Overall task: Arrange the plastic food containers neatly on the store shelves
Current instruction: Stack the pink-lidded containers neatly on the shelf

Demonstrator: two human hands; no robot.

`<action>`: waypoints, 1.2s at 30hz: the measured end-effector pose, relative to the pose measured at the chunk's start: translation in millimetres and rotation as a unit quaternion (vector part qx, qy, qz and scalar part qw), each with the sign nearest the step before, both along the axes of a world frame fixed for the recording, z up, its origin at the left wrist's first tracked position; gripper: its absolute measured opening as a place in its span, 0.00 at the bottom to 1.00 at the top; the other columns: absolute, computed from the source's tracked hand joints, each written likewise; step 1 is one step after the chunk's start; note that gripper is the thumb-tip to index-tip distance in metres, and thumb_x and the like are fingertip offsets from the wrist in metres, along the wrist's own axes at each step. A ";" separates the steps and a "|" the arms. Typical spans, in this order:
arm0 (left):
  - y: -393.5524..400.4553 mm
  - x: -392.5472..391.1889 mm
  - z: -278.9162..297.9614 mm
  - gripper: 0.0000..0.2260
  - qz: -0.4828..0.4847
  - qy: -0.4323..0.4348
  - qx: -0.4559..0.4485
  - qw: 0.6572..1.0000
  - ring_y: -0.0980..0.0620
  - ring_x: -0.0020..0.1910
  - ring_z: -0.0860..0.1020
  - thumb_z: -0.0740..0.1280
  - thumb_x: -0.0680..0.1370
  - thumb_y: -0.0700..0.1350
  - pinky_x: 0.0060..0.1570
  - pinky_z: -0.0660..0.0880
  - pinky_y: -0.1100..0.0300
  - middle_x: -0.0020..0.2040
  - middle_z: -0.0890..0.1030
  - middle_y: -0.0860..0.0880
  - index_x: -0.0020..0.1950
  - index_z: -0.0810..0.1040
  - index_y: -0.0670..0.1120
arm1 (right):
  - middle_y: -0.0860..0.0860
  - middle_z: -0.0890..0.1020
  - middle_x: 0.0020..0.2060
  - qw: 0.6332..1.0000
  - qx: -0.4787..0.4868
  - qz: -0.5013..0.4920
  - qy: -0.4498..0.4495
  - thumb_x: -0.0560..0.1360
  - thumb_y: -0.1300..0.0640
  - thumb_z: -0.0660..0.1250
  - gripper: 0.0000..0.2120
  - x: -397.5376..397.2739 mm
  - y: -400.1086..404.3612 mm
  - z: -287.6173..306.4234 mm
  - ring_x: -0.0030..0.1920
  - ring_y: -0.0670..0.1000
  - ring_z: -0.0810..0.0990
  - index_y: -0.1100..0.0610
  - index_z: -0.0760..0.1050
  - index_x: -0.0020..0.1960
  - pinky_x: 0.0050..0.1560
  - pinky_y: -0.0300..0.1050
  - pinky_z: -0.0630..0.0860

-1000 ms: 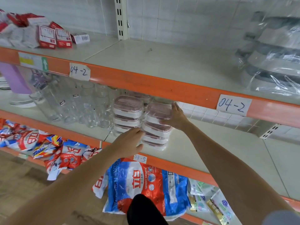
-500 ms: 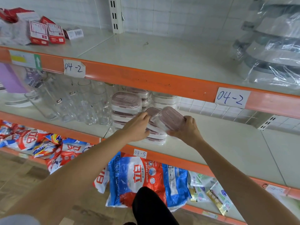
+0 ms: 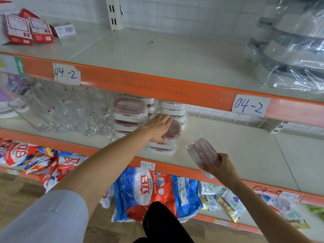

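Two hands work at the middle shelf [image 3: 228,137]. Left hand [image 3: 160,128] lies flat, fingers straight, pressing the pink lid of the front stack of containers [image 3: 164,141], which stands near the shelf's front edge. Right hand [image 3: 221,166] grips one wrapped container [image 3: 203,151], fingers curled round its near end, holding it tilted above the front edge, to the right of the stack and apart from it. Three further stacks show: a tall stack [image 3: 129,114] on the left with three tiers visible, and two rear stacks [image 3: 172,107] whose tops are hidden by the orange rail [image 3: 157,88]; their counts cannot be made out. Several clear glasses [image 3: 66,111] crowd the shelf's left part, too overlapped to count. Two labels [image 3: 250,105] read 04-2. Wrapped goods [image 3: 296,50] at the upper shelf's right edge are cut off. Half a second ago both hands met at the stack top with the container between them; now it is carried off rightward and the left hand has settled on the stack.
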State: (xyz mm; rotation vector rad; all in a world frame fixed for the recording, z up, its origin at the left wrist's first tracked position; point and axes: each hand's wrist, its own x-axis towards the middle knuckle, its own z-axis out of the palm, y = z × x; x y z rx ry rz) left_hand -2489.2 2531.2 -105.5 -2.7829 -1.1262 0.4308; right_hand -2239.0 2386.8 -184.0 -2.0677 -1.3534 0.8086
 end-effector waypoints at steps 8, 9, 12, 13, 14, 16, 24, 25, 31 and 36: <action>-32.9 -22.0 7.9 0.43 -0.026 -0.011 0.033 0.999 0.42 0.68 0.61 0.68 0.72 0.62 0.70 0.57 0.53 0.69 0.61 0.39 0.73 0.55 0.34 | 0.52 0.68 0.53 0.997 -0.020 0.007 -0.073 0.56 0.42 0.80 0.44 -10.3 -12.4 30.6 0.51 0.52 0.71 0.61 0.63 0.61 0.47 0.42 0.72; -41.7 -27.7 11.4 0.43 -0.020 -0.007 0.029 0.999 0.42 0.69 0.60 0.67 0.72 0.62 0.71 0.55 0.53 0.70 0.60 0.39 0.73 0.54 0.34 | 0.53 0.68 0.54 0.995 -0.023 0.013 -0.093 0.57 0.42 0.80 0.44 -13.8 -15.8 38.0 0.53 0.53 0.71 0.61 0.63 0.62 0.49 0.44 0.72; -70.1 -48.8 26.2 0.42 -0.006 -0.007 0.018 1.000 0.44 0.67 0.61 0.67 0.72 0.63 0.71 0.56 0.53 0.67 0.62 0.40 0.72 0.57 0.35 | 0.55 0.69 0.57 0.989 -0.027 0.049 -0.135 0.58 0.41 0.79 0.45 -27.7 -29.8 63.1 0.57 0.56 0.71 0.62 0.63 0.63 0.55 0.48 0.71; -80.4 -57.0 33.7 0.42 0.004 -0.011 0.010 1.000 0.44 0.66 0.61 0.67 0.71 0.64 0.70 0.57 0.54 0.66 0.62 0.41 0.71 0.57 0.36 | 0.55 0.69 0.57 0.987 -0.027 0.063 -0.144 0.58 0.40 0.78 0.45 -33.7 -35.7 72.5 0.57 0.56 0.71 0.62 0.63 0.63 0.56 0.49 0.71; -90.9 -65.5 42.0 0.43 0.017 -0.016 0.000 1.000 0.44 0.65 0.62 0.67 0.71 0.65 0.70 0.57 0.54 0.66 0.61 0.41 0.71 0.57 0.36 | 0.55 0.69 0.56 0.985 -0.026 0.077 -0.152 0.58 0.38 0.78 0.45 -40.1 -41.7 81.7 0.57 0.55 0.71 0.62 0.63 0.63 0.56 0.49 0.71; -112.1 -83.5 60.6 0.42 0.034 -0.021 -0.009 0.999 0.45 0.64 0.62 0.67 0.70 0.66 0.68 0.58 0.54 0.65 0.62 0.42 0.70 0.58 0.37 | 0.54 0.69 0.56 0.980 -0.021 0.105 -0.167 0.59 0.37 0.76 0.45 -53.4 -54.4 100.5 0.57 0.54 0.70 0.61 0.63 0.64 0.57 0.48 0.72; -159.6 -142.8 146.7 0.44 0.093 -0.090 0.061 0.990 0.48 0.61 0.65 0.67 0.64 0.71 0.64 0.61 0.56 0.62 0.67 0.47 0.69 0.65 0.44 | 0.52 0.68 0.62 0.942 0.132 0.229 -0.209 0.61 0.42 0.76 0.43 -101.9 -83.1 186.3 0.61 0.53 0.67 0.58 0.63 0.67 0.62 0.46 0.65; -160.6 -147.2 157.4 0.44 0.102 -0.114 0.077 0.985 0.47 0.62 0.65 0.68 0.64 0.70 0.64 0.60 0.55 0.62 0.68 0.46 0.69 0.65 0.43 | 0.52 0.68 0.63 0.934 0.163 0.234 -0.215 0.61 0.43 0.77 0.43 -106.5 -82.9 197.9 0.63 0.54 0.66 0.59 0.63 0.68 0.63 0.47 0.64; -154.0 -140.1 216.1 0.43 0.169 -0.307 0.162 0.923 0.41 0.63 0.64 0.76 0.63 0.61 0.65 0.61 0.45 0.65 0.67 0.44 0.71 0.66 0.44 | 0.55 0.70 0.63 0.912 0.288 0.181 -0.228 0.60 0.46 0.79 0.44 -113.8 -57.3 261.4 0.63 0.57 0.67 0.61 0.65 0.68 0.65 0.50 0.63; -113.3 -108.9 247.6 0.41 0.194 -0.370 0.112 0.902 0.46 0.65 0.61 0.75 0.64 0.60 0.63 0.62 0.48 0.65 0.66 0.50 0.72 0.65 0.49 | 0.56 0.66 0.62 0.937 0.247 0.141 -0.203 0.62 0.43 0.77 0.45 -93.0 -8.3 295.1 0.62 0.57 0.63 0.58 0.62 0.70 0.65 0.49 0.63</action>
